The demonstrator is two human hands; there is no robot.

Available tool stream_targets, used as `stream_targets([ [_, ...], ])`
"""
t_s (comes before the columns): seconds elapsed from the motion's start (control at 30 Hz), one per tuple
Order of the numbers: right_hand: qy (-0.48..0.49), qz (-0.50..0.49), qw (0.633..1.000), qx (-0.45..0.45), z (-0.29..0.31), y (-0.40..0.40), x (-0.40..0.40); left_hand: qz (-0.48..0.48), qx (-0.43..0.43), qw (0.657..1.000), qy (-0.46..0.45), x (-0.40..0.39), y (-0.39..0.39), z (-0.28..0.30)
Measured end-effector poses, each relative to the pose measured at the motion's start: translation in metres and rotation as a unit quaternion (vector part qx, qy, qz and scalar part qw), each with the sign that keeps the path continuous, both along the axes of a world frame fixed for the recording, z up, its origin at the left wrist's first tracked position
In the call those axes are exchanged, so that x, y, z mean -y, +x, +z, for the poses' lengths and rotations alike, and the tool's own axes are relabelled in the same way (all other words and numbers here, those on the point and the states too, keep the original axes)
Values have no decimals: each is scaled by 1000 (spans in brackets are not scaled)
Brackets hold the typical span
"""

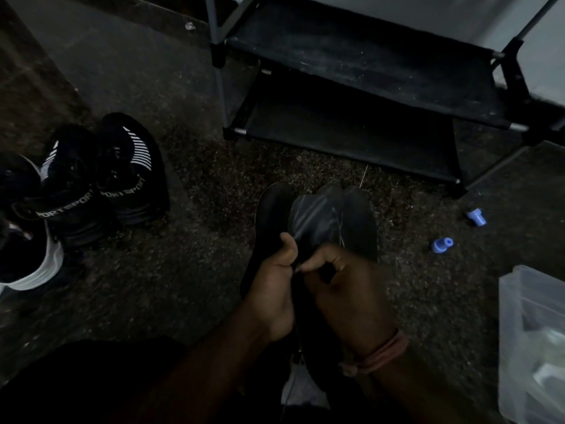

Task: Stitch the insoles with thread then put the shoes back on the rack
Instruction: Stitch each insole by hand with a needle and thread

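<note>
Two dark insoles are held together in front of me, low in the middle of the dim head view. My left hand grips their near left edge, thumb up against the grey face. My right hand pinches at the same spot beside it; whether a needle is between its fingers I cannot tell. A pale thread runs across the grey insole. A pair of black shoes marked SPORT stands on the floor at the left. The black shoe rack stands ahead, its shelves bare.
Two small blue spools lie on the speckled floor at the right. A clear plastic bag sits at the right edge. Another dark shoe with a white sole is at the far left. A thin stick lies near the rack's foot.
</note>
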State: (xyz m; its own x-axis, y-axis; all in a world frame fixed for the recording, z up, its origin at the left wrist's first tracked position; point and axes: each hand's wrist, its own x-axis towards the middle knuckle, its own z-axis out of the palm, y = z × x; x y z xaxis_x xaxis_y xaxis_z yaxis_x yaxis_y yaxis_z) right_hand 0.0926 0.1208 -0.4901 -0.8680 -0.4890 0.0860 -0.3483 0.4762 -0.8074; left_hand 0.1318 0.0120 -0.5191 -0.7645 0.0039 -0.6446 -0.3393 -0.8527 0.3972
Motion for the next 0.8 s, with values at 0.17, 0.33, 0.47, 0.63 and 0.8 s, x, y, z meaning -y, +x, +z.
stream_targets([
  [0.17, 18, -33, 999, -31, -1, -6, -7, -13, -21, 998, 51, -6, 0, -4],
  [0.33, -16, 8, 999, 39, 0, 5, 4, 32, -9, 999, -5, 8, -5, -2],
  [0.47, 26, -94, 994, -48, -12, -28, -20, 9, -62, 997, 39, 0, -3, 6],
  [0.63, -86, -205, 974, 49, -11, -48, -34, 30, -102, 994, 29, 21, -12, -5],
  [0.8, -202, -161, 957, 134, 6, -50, -32, 27, -136, 986, 94, 23, -15, -12],
])
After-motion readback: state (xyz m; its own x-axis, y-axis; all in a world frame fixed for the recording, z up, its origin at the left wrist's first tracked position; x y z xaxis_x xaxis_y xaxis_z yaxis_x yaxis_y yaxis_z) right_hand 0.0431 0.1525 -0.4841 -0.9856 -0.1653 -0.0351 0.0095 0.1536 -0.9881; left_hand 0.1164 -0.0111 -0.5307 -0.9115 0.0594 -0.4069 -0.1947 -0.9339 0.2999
